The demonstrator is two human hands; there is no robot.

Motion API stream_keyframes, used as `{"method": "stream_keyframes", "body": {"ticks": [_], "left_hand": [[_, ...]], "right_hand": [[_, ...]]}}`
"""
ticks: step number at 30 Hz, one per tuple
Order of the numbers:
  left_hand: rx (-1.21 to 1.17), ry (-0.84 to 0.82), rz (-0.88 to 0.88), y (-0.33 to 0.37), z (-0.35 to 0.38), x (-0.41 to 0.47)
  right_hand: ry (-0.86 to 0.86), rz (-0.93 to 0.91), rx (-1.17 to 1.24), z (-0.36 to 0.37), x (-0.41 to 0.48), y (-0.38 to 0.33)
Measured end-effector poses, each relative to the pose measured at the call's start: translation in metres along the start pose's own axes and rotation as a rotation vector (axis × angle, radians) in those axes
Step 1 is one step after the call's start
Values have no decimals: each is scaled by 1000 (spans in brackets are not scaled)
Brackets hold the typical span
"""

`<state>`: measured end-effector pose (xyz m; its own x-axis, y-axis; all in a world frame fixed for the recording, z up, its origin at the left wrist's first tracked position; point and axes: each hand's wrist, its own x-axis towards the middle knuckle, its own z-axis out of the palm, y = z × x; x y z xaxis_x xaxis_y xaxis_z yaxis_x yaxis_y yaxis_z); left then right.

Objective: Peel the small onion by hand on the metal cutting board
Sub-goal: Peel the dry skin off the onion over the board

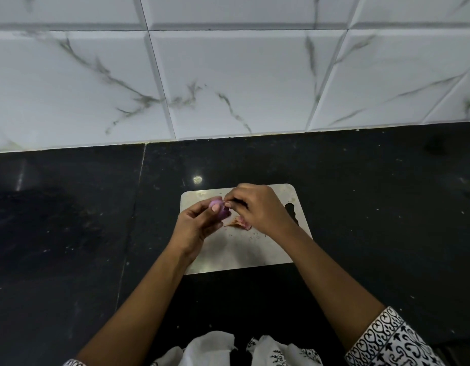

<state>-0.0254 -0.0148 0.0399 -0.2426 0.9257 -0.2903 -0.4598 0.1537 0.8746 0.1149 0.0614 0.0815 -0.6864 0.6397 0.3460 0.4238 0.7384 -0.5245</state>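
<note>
A small purple onion (222,210) is held just above the far left part of the metal cutting board (236,249). My left hand (195,225) grips it from the left, thumb pressed on its top. My right hand (257,207) meets it from the right, fingertips pinched at the onion's upper edge on a bit of skin. Loose pinkish-brown peel (240,222) lies on the board under my right hand, with small crumbs nearby.
The board lies on a black stone counter (70,233), with a handle slot (292,208) at its right side. A white marbled tile wall (228,75) rises behind the counter. My patterned sleeve (387,339) and clothing show at the bottom edge.
</note>
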Motion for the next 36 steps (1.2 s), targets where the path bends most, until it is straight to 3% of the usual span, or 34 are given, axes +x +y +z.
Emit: {"method": "stream_keyframes", "body": {"ticks": [8,22,25,28,33,36], "left_hand": [[-46,2,137,-5,2,2],[-32,4,290,-12,10,6],[-14,1,286,-12,8,4],[43,-14,291,-13,6,3],[4,-70,271,-13,4,2],[38,-31,37,-4,7,2]], "right_hand": [[119,372,312,9,0,2],[270,640,615,23,-1,-3],[82,595,592,8,0,-1],[-89,465,418,-1,2,-2],[16,201,127,2,4,-4],[37,51,58,6,3,0]]}}
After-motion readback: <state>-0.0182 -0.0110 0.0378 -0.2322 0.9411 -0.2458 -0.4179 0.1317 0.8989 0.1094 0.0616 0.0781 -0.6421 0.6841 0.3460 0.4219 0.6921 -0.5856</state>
